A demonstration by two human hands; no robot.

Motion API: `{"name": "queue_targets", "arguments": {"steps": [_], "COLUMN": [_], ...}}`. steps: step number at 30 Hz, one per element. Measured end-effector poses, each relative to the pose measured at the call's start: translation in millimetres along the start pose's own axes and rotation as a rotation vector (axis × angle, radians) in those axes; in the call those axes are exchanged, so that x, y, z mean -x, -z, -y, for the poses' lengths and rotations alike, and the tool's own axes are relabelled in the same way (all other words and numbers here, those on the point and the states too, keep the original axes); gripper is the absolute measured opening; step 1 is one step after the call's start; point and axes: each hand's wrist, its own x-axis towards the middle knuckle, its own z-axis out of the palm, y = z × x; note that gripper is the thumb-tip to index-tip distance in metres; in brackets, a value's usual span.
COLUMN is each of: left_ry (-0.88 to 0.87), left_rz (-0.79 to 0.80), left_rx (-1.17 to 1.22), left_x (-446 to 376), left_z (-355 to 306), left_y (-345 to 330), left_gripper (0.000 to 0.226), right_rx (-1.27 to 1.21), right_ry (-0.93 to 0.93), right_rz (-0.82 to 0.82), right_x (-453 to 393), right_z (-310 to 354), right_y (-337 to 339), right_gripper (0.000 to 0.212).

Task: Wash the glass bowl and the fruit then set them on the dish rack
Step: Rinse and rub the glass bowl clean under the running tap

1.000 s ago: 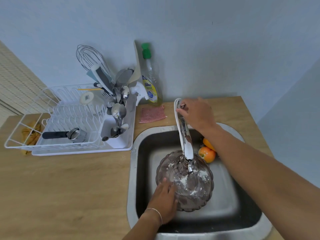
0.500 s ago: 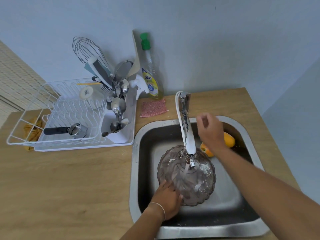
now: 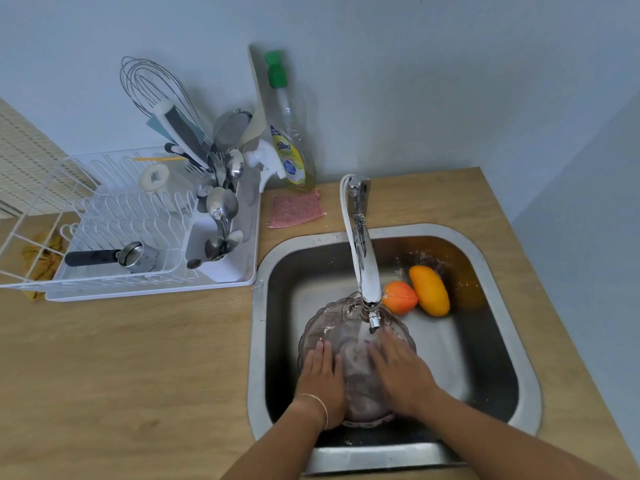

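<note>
The glass bowl (image 3: 336, 320) sits in the steel sink (image 3: 257, 341) under the tap (image 3: 362, 258), with water running into it and white residue near its far rim. My left hand (image 3: 320, 379) grips the bowl's left side, fingers over the rim. My right hand (image 3: 398, 372) lies flat inside the bowl, blurred with motion. An orange-red fruit (image 3: 400, 297) and a yellow-orange mango (image 3: 429, 290) lie in the sink's far right corner, touching each other. The white dish rack (image 3: 121, 216) stands on the counter to the left.
The rack holds a small metal strainer with a black handle (image 3: 114, 256) and a caddy of spoons and a whisk (image 3: 221, 202). A dish soap bottle (image 3: 291, 147) and a pink scrub cloth (image 3: 296, 208) sit behind the sink. Wooden counter surrounds the sink.
My right hand left the tap handle, passed over the fruit and came down into the bowl. Water now runs. My left hand slid further onto the bowl's left side.
</note>
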Motion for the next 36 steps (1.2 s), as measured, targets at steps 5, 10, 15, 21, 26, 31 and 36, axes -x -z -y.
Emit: {"name": "queue_targets", "arguments": {"steps": [5, 10, 15, 21, 26, 31, 36], "left_ry": [-0.065, -0.007, -0.086, -0.051, -0.046, -0.003, -0.139], "left_rz": [-0.047, -0.009, -0.002, -0.069, 0.069, -0.034, 0.100], "left_rx": [0.055, -0.054, -0.094, -0.145, -0.192, -0.194, -0.011], "left_x": [4.3, 5.1, 1.8, -1.9, -6.7, -15.2, -8.5], "left_z": [-4.4, -4.5, -14.2, 1.1, -14.3, 0.3, -11.2], "left_y": [7.5, 11.0, 22.4, 12.1, 21.0, 17.0, 19.6], "left_gripper": [0.080, 0.087, 0.074, 0.098, 0.084, 0.087, 0.083], "right_rx": [-0.298, -0.084, -0.293, -0.126, -0.208, 0.079, -0.250], "right_ry": [-0.016, -0.105, 0.031, -0.067, -0.068, -0.099, 0.008], "right_rz": [0.121, -0.077, 0.120, 0.001, -0.033, -0.033, 0.165], "right_x": [2.6, -0.9, 7.0, 5.7, 3.5, 9.7, 7.2], "right_z": [25.0, 1.2, 9.2, 7.8, 19.1, 0.0, 10.9], "right_y": [4.1, 4.4, 10.4, 5.5, 8.8, 11.4, 8.3], "right_gripper": [0.090, 0.070, 0.087, 0.082, 0.084, 0.076, 0.086]}}
